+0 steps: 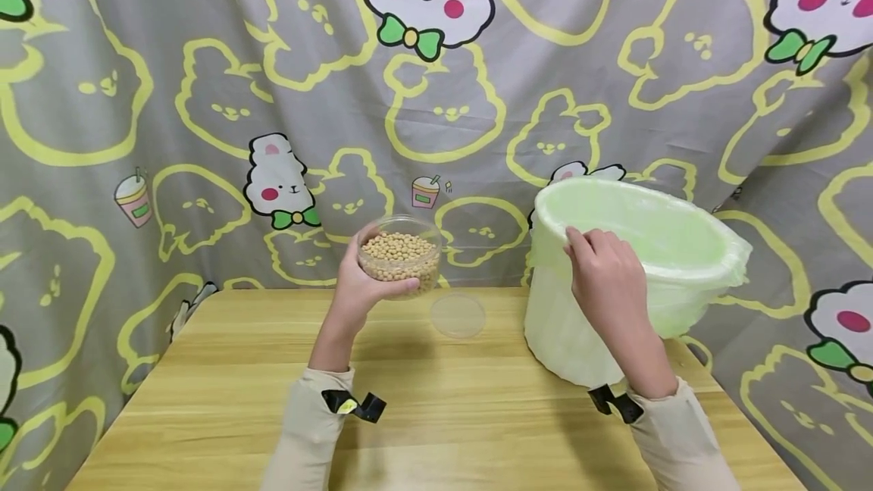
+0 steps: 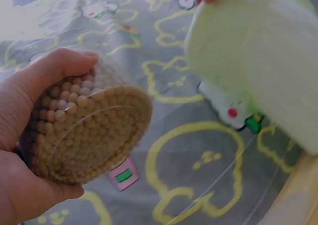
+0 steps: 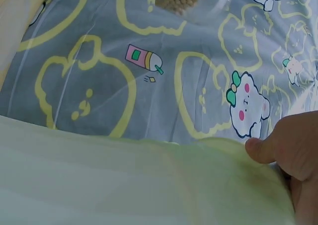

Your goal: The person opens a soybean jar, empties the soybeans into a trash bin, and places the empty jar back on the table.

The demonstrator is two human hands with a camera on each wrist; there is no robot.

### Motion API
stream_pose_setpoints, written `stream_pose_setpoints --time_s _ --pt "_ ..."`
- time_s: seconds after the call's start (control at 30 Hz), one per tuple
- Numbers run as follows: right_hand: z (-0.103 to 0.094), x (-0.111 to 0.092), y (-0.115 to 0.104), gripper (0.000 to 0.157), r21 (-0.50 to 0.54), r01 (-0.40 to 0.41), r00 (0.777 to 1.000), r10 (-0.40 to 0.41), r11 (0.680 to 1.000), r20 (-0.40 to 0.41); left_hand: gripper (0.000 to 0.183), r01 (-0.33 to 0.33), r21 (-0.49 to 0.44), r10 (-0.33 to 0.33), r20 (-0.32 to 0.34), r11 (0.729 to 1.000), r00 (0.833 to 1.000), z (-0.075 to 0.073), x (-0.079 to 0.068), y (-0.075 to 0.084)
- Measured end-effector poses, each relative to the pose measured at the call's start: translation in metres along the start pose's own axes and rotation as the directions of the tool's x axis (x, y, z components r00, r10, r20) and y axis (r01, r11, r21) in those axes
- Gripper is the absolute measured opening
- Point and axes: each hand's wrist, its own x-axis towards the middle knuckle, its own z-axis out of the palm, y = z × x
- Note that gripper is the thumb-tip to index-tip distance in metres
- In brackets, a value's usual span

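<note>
**Printed cloth (image 1: 559,59) behind, jar (image 1: 394,276) held up left of the bin (image 1: 559,332)**

Grey cloth with yellow outlines and white, green-bowed animal figures hangs behind the bin and to both sides of it. Under the bin runs a wood-grain table (image 1: 436,415), most of its visible top stretching away to the bin's left.

Left of the bin, well apart from it and above the table, the left hand (image 1: 356,279) holds the jar, its fingers clamped round the wall. Through the clear plastic show pale, round beans (image 1: 398,245).

At the bin's near left rim, the right hand (image 1: 610,271) pinches the edge, thumb and fingers closed on the pale green liner (image 1: 682,311) folded over it; whether they grip the rim as well, I cannot tell.

Just left of the bin, a clear, round lid (image 1: 458,317) lies flat on the table. Nearer the person than the bin, both beige sleeves (image 1: 307,430) reach forward, each with a black mount (image 1: 617,404) at the wrist.
</note>
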Motion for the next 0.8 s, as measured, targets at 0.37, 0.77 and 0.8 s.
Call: stream_pose_setpoints --time_s 0.37,0.77,0.8 --pt "-0.003 -0.002 -0.001 0.021 0.144 0.055 0.998 -0.050 0.988 -0.038 0.112 0.029 0.104 -0.028 -0.003 0.994 1.000 0.033 0.029 0.036" --pt "-0.005 0.004 0.003 0.021 0.247 0.046 0.999 -0.048 0.968 0.003 0.126 -0.023 0.359 0.021 0.011 0.933 1.000 0.054 0.070 0.069" --pt "-0.004 0.004 0.003 0.021 0.255 0.042 0.999 -0.046 0.966 0.011 0.127 -0.029 0.368 0.026 0.011 0.929 1.000 0.056 0.072 0.071"
